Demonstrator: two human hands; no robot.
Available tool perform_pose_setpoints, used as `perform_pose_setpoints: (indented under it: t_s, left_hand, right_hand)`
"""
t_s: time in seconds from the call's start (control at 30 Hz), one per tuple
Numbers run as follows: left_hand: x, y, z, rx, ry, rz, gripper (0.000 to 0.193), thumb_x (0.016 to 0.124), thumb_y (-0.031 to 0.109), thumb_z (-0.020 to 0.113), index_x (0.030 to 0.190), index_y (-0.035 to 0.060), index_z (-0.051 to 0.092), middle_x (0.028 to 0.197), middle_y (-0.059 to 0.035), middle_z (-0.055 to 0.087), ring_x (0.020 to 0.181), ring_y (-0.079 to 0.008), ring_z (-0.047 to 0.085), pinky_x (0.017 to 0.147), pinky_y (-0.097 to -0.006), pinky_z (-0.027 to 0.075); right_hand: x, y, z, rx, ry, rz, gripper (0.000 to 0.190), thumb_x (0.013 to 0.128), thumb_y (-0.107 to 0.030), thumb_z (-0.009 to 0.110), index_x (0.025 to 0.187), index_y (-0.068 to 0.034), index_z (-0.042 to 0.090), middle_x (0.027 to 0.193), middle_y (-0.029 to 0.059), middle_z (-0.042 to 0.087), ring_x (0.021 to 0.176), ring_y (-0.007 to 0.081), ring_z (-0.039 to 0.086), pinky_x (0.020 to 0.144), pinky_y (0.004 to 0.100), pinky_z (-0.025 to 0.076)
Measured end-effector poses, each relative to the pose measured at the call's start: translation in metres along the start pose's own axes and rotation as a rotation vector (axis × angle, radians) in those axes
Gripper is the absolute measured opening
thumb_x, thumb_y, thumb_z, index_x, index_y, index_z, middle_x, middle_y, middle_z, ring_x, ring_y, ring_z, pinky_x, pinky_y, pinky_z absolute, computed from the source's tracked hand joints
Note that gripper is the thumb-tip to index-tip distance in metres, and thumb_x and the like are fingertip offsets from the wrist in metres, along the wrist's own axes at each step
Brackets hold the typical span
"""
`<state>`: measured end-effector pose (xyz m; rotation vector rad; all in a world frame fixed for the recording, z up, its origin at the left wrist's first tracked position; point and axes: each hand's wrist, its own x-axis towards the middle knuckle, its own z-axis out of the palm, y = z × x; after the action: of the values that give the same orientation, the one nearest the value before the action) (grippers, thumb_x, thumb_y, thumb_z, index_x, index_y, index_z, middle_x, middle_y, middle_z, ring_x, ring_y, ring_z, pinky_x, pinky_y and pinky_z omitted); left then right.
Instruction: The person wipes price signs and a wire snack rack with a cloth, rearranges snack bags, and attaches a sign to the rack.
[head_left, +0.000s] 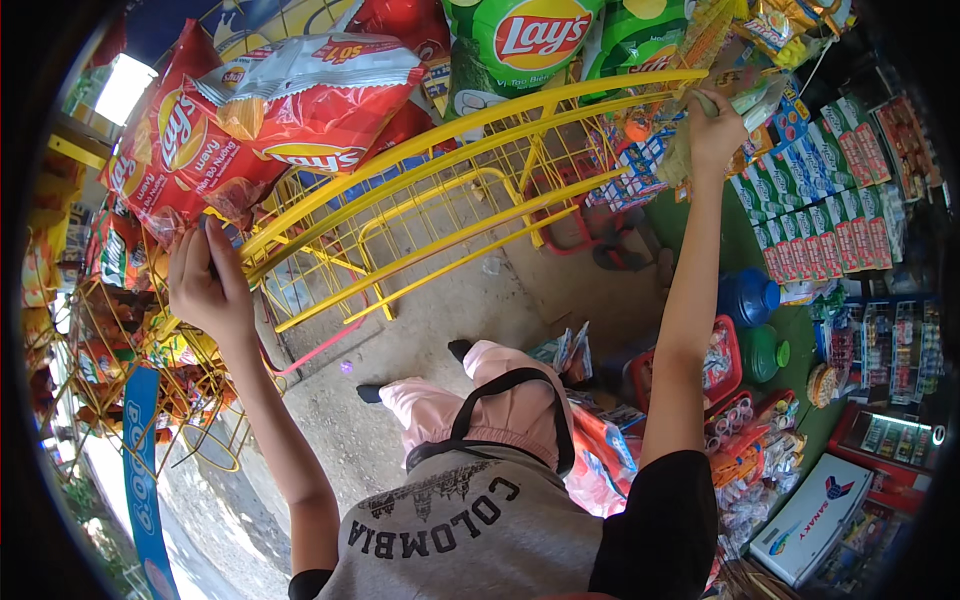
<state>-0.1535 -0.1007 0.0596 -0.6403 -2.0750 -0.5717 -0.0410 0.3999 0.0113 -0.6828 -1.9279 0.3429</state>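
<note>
Both arms reach forward to a yellow wire display rack (442, 142). My right hand (716, 131), at the rack's far right end, grips a greenish cloth (677, 152) that hangs below the fingers. My left hand (206, 277) is at the left end of the rack, its fingers closed near the lower edge of a red Lay's chip bag (191, 142); something small and dark shows between thumb and fingers, too hidden to name. Another red Lay's bag (322, 112) leans above the rack's top rail. A green Lay's bag (525, 45) stands behind the middle of the rail.
Packs in a wire rack (150, 330) fill the left side. On the right are hanging packets (832, 165), a blue plastic container (750, 296), a red basket (726, 330) and a white Sanaky chest freezer (810, 517). Concrete floor (450, 300) shows beneath the yellow rack.
</note>
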Motion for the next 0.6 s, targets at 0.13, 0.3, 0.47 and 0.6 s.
perform_pose_setpoints:
  t_s: [0.13, 0.3, 0.47, 0.6]
  left_hand:
    - [-0.001, -0.001, -0.001, -0.014, 0.028, 0.015, 0.025, 0.086, 0.006, 0.055, 0.063, -0.002, 0.049, 0.058, -0.0097, 0.044, 0.051, -0.0229, 0.043, 0.049, -0.0319, 0.035]
    - [-0.001, -0.001, -0.003, 0.013, -0.014, 0.003, 0.023, 0.086, 0.006, 0.055, 0.065, -0.0022, 0.051, 0.058, -0.01, 0.045, 0.051, -0.023, 0.043, 0.05, -0.0318, 0.036]
    - [0.0, -0.001, 0.001, -0.027, 0.022, 0.012, 0.021, 0.086, 0.006, 0.055, 0.067, -0.0026, 0.053, 0.057, -0.0094, 0.046, 0.052, -0.0227, 0.044, 0.05, -0.0317, 0.036]
    - [-0.002, -0.003, -0.003, -0.021, 0.021, 0.022, 0.021, 0.086, 0.007, 0.055, 0.068, -0.0025, 0.054, 0.058, -0.0089, 0.047, 0.052, -0.0222, 0.045, 0.049, -0.0314, 0.036]
  right_hand:
    - [0.0, 0.011, -0.014, 0.102, 0.056, 0.141, 0.02, 0.07, -0.017, 0.074, 0.084, -0.003, 0.07, 0.072, 0.0082, 0.067, 0.064, 0.0127, 0.063, 0.064, 0.0266, 0.049]
    - [-0.003, 0.004, -0.028, 0.4, -0.071, 0.221, 0.021, 0.073, -0.016, 0.074, 0.087, -0.001, 0.069, 0.078, 0.0048, 0.068, 0.07, 0.0081, 0.06, 0.068, 0.0239, 0.047]
    - [0.006, -0.015, -0.052, 0.547, -0.038, 0.242, 0.021, 0.075, -0.01, 0.073, 0.091, 0.003, 0.067, 0.084, 0.005, 0.066, 0.074, 0.0071, 0.058, 0.069, 0.0204, 0.045]
    - [0.004, -0.023, -0.061, 0.666, 0.032, 0.208, 0.022, 0.077, -0.009, 0.072, 0.093, 0.003, 0.066, 0.085, 0.0056, 0.066, 0.074, 0.0077, 0.058, 0.068, 0.02, 0.046]
